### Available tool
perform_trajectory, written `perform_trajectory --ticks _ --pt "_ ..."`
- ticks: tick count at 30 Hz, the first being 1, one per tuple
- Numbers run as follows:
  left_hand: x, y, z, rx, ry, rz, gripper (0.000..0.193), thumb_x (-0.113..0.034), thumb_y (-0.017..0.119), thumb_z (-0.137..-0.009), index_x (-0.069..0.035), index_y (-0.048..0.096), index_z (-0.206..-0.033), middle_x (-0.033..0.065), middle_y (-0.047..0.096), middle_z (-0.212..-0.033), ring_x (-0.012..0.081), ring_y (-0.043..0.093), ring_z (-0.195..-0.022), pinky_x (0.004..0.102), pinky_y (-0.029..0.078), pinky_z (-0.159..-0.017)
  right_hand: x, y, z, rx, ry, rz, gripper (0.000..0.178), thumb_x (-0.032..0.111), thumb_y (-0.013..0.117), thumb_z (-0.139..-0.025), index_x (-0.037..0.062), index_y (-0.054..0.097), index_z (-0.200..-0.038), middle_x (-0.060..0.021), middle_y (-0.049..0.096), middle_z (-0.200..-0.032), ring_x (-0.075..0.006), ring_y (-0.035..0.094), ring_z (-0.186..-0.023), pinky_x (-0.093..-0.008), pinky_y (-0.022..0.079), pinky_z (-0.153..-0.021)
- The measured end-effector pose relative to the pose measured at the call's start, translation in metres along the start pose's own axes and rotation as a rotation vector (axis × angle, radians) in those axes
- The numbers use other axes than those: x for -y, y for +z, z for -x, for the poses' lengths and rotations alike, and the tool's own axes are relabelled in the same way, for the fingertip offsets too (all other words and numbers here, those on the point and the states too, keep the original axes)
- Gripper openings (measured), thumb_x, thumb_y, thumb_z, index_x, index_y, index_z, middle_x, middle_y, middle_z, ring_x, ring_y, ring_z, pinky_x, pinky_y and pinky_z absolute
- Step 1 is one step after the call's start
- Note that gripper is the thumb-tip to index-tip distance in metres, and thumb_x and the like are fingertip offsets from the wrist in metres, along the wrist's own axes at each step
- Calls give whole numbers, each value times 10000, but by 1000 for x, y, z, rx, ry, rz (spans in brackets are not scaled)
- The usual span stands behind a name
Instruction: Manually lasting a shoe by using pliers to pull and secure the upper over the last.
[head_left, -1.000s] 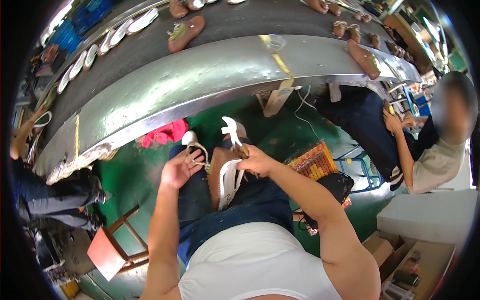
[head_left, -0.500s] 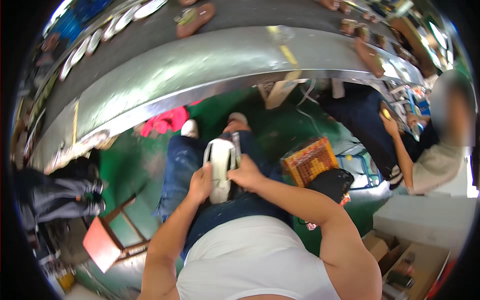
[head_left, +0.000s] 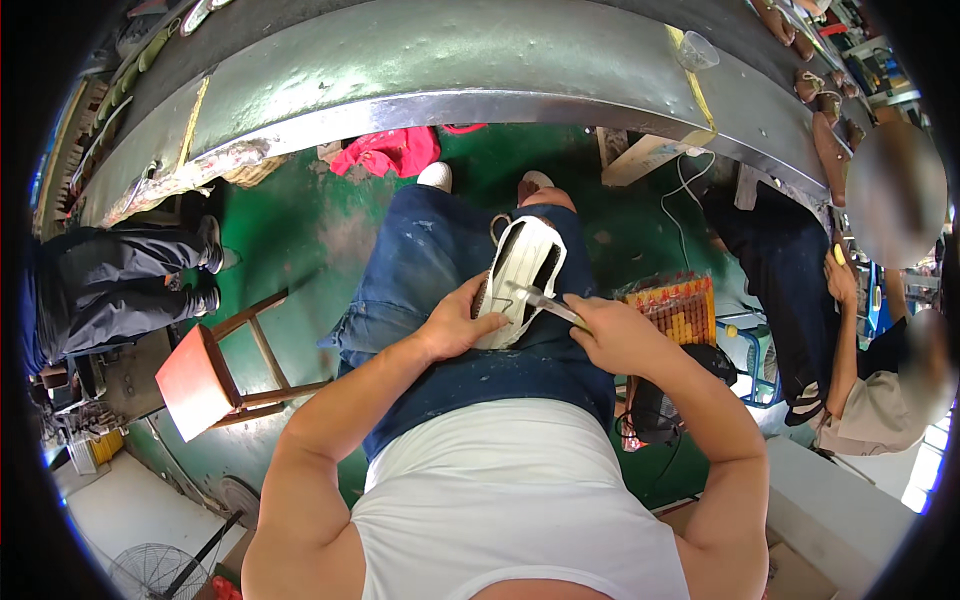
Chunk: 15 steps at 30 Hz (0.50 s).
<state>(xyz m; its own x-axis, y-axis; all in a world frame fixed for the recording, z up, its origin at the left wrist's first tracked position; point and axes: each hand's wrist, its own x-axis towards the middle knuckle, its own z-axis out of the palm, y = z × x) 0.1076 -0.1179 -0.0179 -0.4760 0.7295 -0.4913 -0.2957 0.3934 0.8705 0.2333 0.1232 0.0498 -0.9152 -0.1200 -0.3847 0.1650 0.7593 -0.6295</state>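
Head view, and here's the shoe piece point(head_left: 521, 272), low over the lap on worn blue trousers point(head_left: 395, 265). It's pale and ribbed along its face, rounded at the far end, with dark strips down both sides and a small tan loop point(head_left: 497, 229) curling off its upper left. The left hand point(head_left: 455, 322) has it clamped at the near left, thumb across the pale face. The right hand point(head_left: 612, 335) is closed around a slim metal tool point(head_left: 550, 305), smooth and grey; its tip lies over the piece, though whether it touches I can't tell. The hands themselves are apart, the piece and tool between them.

Now the line of it: the long axis runs away from the body, leaning right, rounded end toward the bench point(head_left: 400, 60). The tool cuts across that line at a slant.

Look at the edges! The bench's shiny metal lip curves well beyond the knees, with crumpled red cloth point(head_left: 395, 152) beneath. Green floor point(head_left: 300, 225) opens left of the legs, as far as a wooden stool point(head_left: 195, 375) with a smooth red seat; on the right, a beaded mat point(head_left: 675, 305) sits near the forearm.
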Motion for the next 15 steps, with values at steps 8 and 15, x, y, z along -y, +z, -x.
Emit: perform_trajectory --ticks 8,15 --pt "31 1 -16 234 38 559 762 -319 529 -985 14 143 -1551 168 418 -1484 253 415 -1365 317 318 -1131 39 -20 -30 87 -115 622 222 91 616 -866 -56 596 -1031 -215 658 -884 -418 647 -891 -483 530 -755" --pt "17 13 -19 -22 -182 671 768 -583 123 -1036 -17 264 -1535 154 409 -1507 234 428 -1358 360 334 -1124 9 -6 -48 300 -113 196 226 188 633 -872 -11 624 -978 -234 676 -858 -414 663 -838 -488 529 -739"
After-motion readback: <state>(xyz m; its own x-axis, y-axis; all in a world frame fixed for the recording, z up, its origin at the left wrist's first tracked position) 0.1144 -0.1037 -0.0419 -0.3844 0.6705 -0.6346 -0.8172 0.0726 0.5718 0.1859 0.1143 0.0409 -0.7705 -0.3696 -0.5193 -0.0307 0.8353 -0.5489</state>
